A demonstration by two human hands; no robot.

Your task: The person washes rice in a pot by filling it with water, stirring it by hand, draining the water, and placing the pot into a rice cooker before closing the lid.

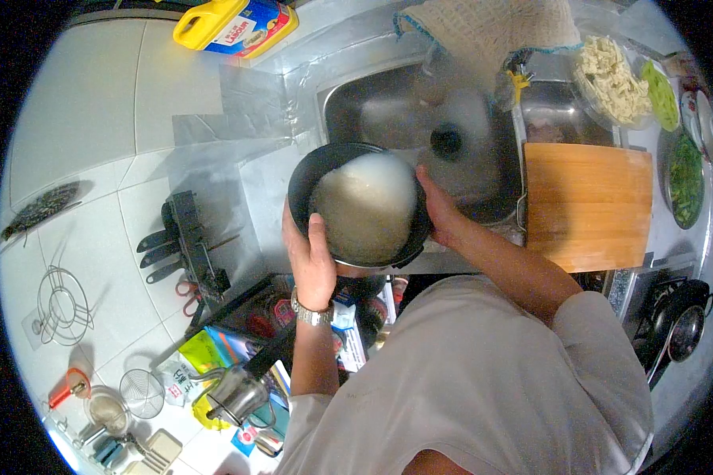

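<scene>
I'm watching both hands closed on the black pot: the left hand has its thumb over the rim, the right hand cups the far side, and the pot sits in the air at the near left of the sink, partly over its edge. Inside I see pale grains and cloudy water pooled towards the sink side, so it looks slightly tipped. Here's my worry: too steep a tilt, and grains could slide over the rim with the water, perhaps towards the drain. Wet fingers could also slip, I judge, and that thumb grip looks the weaker one. Looking around, the wooden board lies right of the sink, close to the right forearm, where an elbow might nudge it. Knives line the rack off to the left, well apart from the pot. A cloth hangs past the sink's far side, and I see nothing blocking the space between pot and drain.
</scene>
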